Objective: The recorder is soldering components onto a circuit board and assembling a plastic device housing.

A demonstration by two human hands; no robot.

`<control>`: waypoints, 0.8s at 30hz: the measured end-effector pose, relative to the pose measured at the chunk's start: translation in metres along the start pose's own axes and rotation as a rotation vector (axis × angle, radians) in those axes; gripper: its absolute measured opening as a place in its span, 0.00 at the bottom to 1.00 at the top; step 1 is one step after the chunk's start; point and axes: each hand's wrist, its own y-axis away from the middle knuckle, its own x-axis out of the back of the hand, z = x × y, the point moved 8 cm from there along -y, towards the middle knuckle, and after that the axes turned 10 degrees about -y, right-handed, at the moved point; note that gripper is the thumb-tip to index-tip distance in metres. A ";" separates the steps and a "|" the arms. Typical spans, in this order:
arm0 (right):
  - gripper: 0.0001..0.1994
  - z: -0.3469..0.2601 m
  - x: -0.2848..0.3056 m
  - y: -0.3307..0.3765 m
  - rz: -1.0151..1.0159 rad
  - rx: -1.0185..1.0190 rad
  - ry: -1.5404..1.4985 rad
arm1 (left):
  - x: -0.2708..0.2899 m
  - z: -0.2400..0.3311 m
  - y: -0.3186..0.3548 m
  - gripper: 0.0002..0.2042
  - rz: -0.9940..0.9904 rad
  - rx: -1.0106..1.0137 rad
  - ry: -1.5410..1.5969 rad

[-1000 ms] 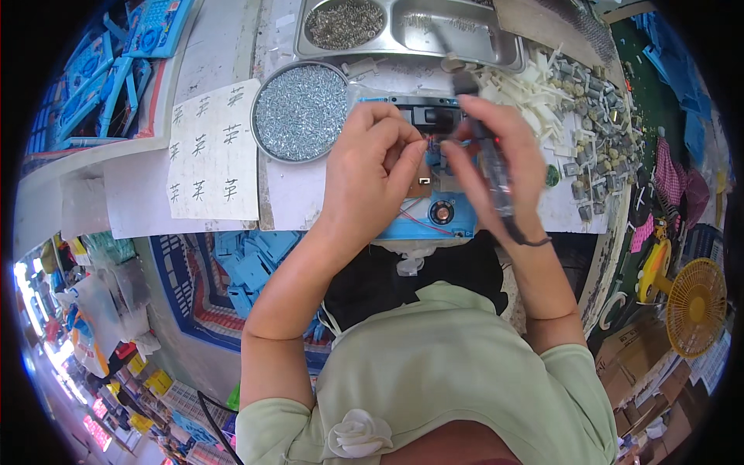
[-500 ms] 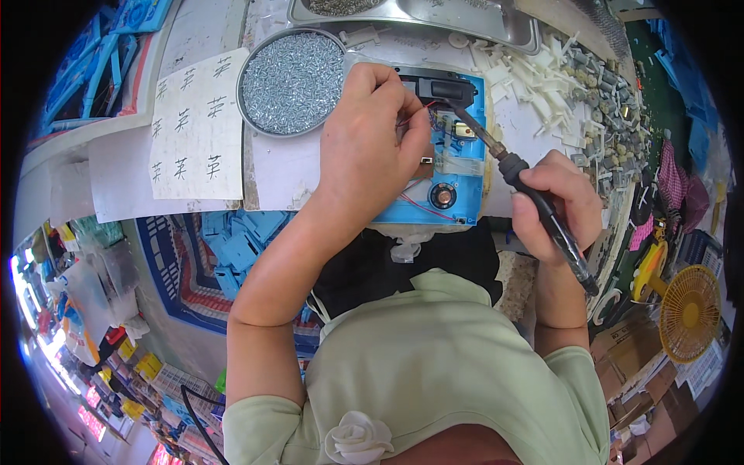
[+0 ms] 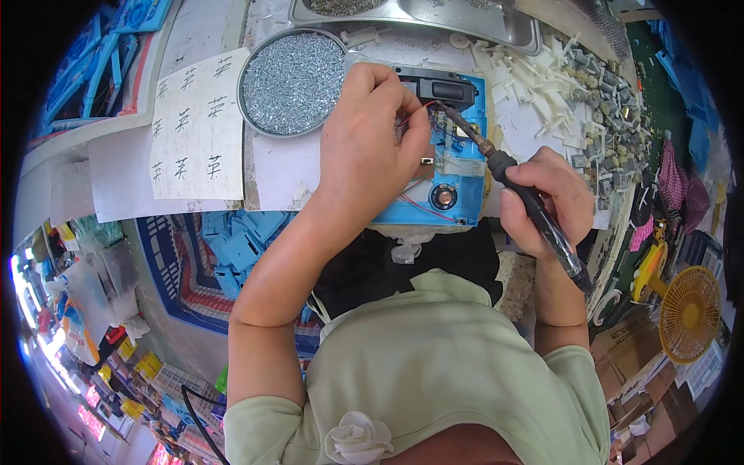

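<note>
My right hand (image 3: 552,203) is closed round the dark handle of a soldering iron (image 3: 521,180). Its tip reaches in over a blue plastic housing (image 3: 466,203), close to a thin red wire (image 3: 428,104). That wire runs to the fingertips of my left hand (image 3: 373,139), which are pinched together over the housing's left part. What exactly sits between those fingers is mostly hidden by the hand. Inside the housing are a black block (image 3: 446,91), a round speaker-like part (image 3: 443,197), a small circuit board and loose wires.
A round tin of small silvery screws (image 3: 291,84) stands left of the housing, beside a handwritten paper sheet (image 3: 198,128). White plastic pieces (image 3: 535,81) and small motors (image 3: 612,116) lie heaped at right. A metal tray (image 3: 434,15) lies behind; a yellow fan (image 3: 689,314) stands far right.
My right hand has shifted slightly left and up with the soldering iron, bringing its tip closer to the red wire. My left hand has stayed nearly still.
</note>
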 end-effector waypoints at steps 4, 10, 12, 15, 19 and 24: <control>0.13 -0.001 0.000 -0.001 0.002 0.005 0.018 | 0.000 0.000 0.000 0.04 -0.006 0.003 0.001; 0.16 -0.002 -0.004 0.000 -0.060 0.097 0.087 | -0.002 -0.002 0.000 0.04 -0.007 0.032 0.031; 0.17 -0.004 -0.006 -0.001 -0.064 0.124 0.094 | -0.003 -0.003 0.001 0.03 -0.014 0.019 0.005; 0.17 -0.005 -0.007 -0.002 -0.063 0.136 0.101 | -0.003 -0.002 0.001 0.03 -0.016 0.018 0.003; 0.18 -0.004 -0.001 0.000 -0.067 0.105 0.072 | -0.002 -0.001 0.001 0.03 -0.005 0.010 -0.004; 0.17 -0.001 0.004 0.002 -0.061 0.067 0.024 | -0.003 -0.002 0.001 0.03 -0.002 0.015 0.007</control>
